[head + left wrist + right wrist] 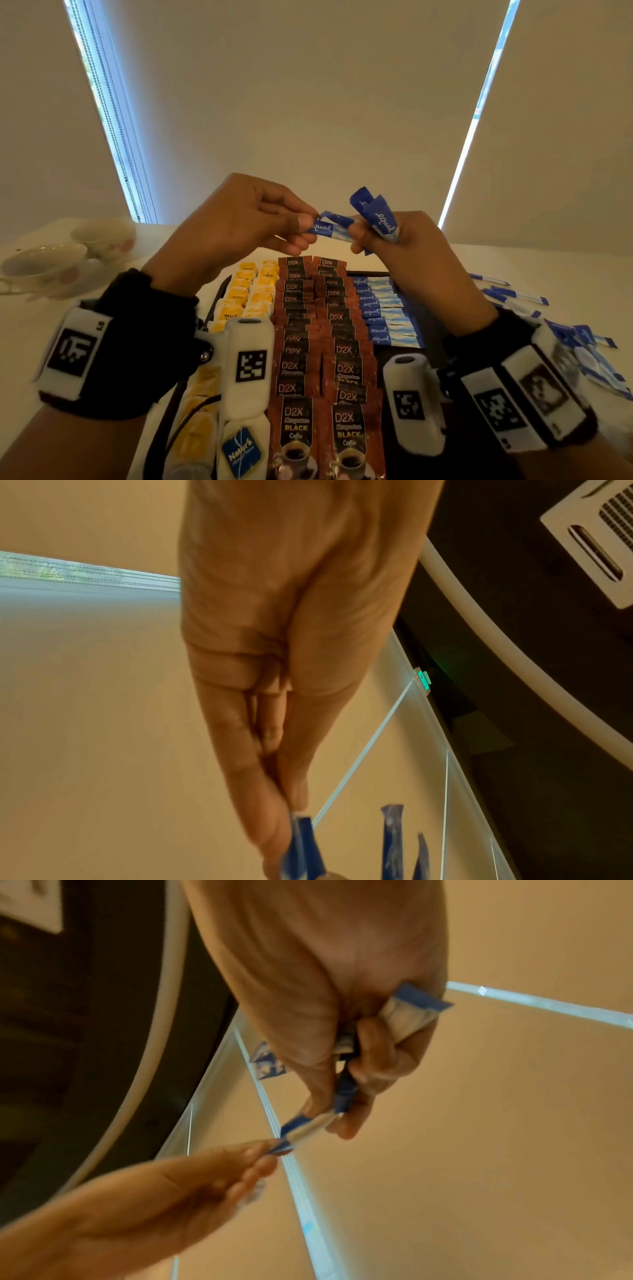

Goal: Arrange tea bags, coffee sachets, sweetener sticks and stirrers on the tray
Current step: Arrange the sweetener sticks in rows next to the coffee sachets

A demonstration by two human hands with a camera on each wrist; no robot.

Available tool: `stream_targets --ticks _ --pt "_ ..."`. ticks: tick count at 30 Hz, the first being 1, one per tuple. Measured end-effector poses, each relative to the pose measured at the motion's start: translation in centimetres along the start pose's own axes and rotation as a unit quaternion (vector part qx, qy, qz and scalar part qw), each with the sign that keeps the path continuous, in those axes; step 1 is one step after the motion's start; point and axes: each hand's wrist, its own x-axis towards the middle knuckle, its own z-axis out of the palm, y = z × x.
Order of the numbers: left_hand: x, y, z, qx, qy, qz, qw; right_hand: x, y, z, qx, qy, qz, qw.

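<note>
While pinched, sweetener stick (328,226) blue-white, creased

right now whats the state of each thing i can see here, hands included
left hand: pinches one end of a sweetener stick
right hand: grips a bunch of sweetener sticks
tray: holds yellow tea bags, brown coffee sachets, a row of blue sticks
loose sticks: lying on the table, right of the tray
cups: upright, left of the tray
</note>
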Motion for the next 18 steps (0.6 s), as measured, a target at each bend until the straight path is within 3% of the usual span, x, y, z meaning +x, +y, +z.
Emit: stream_targets --ticks 4,7,11,16,18 --pt "-0.3 0.3 -0.2 -0.017 -0.044 -0.033 0.998 0.3 0.9 0.6 -0.095 0.011 -0.081 0.992" --pt "-0.2 0.1 -0.2 -0.057 -0.051 -0.050 0.996 0.3 1.3 0.7 -0.034 0.026 -0.159 0.986" --pt "-0.1 0.0 -0.3 -0.109 -0.052 -0.063 0.991 0.3 1.5 0.6 -0.113 0.073 -0.275 0.952" --pt "-0.1 0.0 0.2 -0.091 -0.035 -0.047 0.994 0.3 1.6 0.9 -0.151 0.082 -0.315 0.933" --pt "0.0 0.0 0.3 -0.074 -0.021 -0.038 0.996 0.2 1.1 0.6 -0.133 0.076 -0.272 0.950"
